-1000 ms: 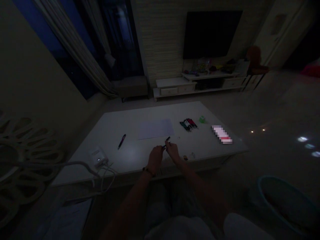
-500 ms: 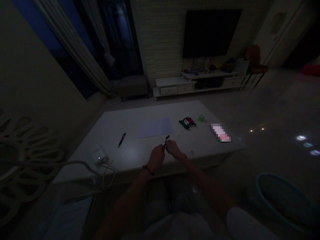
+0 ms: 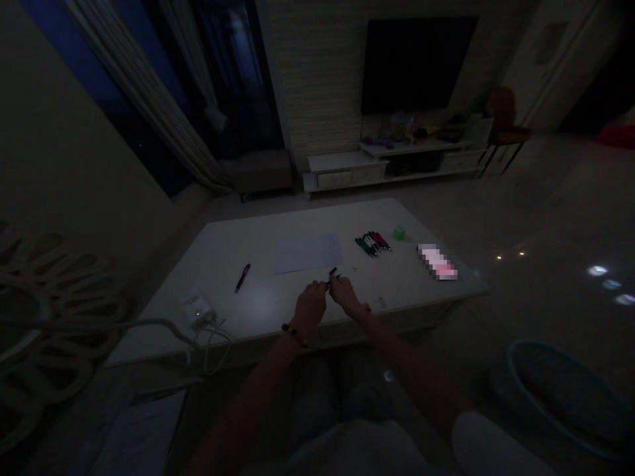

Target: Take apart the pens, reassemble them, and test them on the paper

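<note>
My left hand (image 3: 311,304) and my right hand (image 3: 343,293) meet over the near part of the white table (image 3: 258,231). Both are closed on a thin dark pen (image 3: 328,285), most of it hidden by my fingers. A short dark piece (image 3: 333,271), perhaps a pen part, lies just beyond my fingertips. Further off is a sheet of paper (image 3: 307,254). To its right several pens (image 3: 373,244) lie side by side, with green, white and red barrels. One purple-and-dark pen (image 3: 243,278) rests alone on the left. The room is dim, so fine detail is lost.
A green object (image 3: 399,233) and a phone (image 3: 436,262) with a blurred screen are on the table's right. A white box-shaped device (image 3: 197,309) with cables sits at the left edge. On the floor at right stands a teal-rimmed basket (image 3: 516,370). A small clear item (image 3: 380,302) lies near my right wrist.
My hands stay together on the pen, with only a slight shift of the fingers and wrists. The things on the table lie as before.
</note>
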`<move>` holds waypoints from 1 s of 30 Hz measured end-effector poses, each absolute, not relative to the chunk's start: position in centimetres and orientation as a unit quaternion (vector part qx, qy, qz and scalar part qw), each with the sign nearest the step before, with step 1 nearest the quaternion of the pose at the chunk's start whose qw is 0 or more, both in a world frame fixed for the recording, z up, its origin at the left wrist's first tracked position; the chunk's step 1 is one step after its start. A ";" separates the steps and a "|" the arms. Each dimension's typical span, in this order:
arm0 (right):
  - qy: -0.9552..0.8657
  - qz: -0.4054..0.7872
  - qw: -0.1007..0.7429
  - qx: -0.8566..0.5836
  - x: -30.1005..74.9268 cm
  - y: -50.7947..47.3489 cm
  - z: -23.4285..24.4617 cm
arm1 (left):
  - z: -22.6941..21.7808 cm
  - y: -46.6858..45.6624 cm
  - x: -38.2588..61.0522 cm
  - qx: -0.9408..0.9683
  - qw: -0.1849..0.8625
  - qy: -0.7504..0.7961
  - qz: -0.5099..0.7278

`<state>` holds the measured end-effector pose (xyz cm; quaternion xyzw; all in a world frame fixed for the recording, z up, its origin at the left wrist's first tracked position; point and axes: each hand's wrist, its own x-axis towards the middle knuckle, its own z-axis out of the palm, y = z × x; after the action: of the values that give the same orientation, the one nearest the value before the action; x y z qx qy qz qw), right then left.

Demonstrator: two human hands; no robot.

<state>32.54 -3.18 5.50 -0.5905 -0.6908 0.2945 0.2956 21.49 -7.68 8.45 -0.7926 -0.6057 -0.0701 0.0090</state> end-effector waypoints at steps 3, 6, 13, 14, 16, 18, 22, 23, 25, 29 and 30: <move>-0.744 0.239 0.230 -0.580 32.8 -3.1 6.5 | 9.5 -7.7 21.8 -0.762 -0.037 -0.641 -0.084; -0.742 0.263 0.225 -0.574 32.9 -3.1 7.6 | 10.5 -7.1 21.7 -0.733 -0.126 -0.652 -0.150; -0.704 0.366 0.337 -0.507 33.8 -2.8 9.4 | 10.7 -4.8 19.1 -0.640 -0.500 -0.523 -0.259; -0.707 0.368 0.349 -0.493 34.0 -2.5 9.3 | 10.3 -4.7 19.0 -0.651 -0.487 -0.515 -0.272; -0.703 0.371 0.378 -0.475 34.4 -2.1 8.4 | 9.1 -4.7 19.0 -0.683 -0.416 -0.520 -0.299; -0.686 0.386 0.404 -0.466 34.8 -1.8 7.1 | 7.3 -4.8 19.3 -0.708 -0.335 -0.540 -0.309; -0.645 0.448 0.400 -0.472 35.2 -2.1 3.9 | 3.6 -5.0 19.7 -0.731 -0.229 -0.579 -0.279; -0.638 0.458 0.389 -0.482 35.2 -2.2 3.3 | 2.9 -5.0 19.7 -0.742 -0.203 -0.583 -0.263; -0.628 0.462 0.371 -0.505 35.4 -2.2 2.4 | 1.9 -4.9 19.6 -0.762 -0.147 -0.589 -0.223; -0.632 0.456 0.370 -0.505 35.6 -1.5 1.7 | 1.0 -4.8 19.6 -0.778 -0.067 -0.602 -0.168; -0.636 0.458 0.362 -0.505 35.7 -1.3 1.6 | 0.9 -4.8 19.7 -0.778 -0.058 -0.604 -0.162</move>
<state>35.66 -1.30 1.62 -0.5052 -0.6358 0.4578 0.3620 19.69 -4.84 0.88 -0.7779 -0.6044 -0.1618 -0.0577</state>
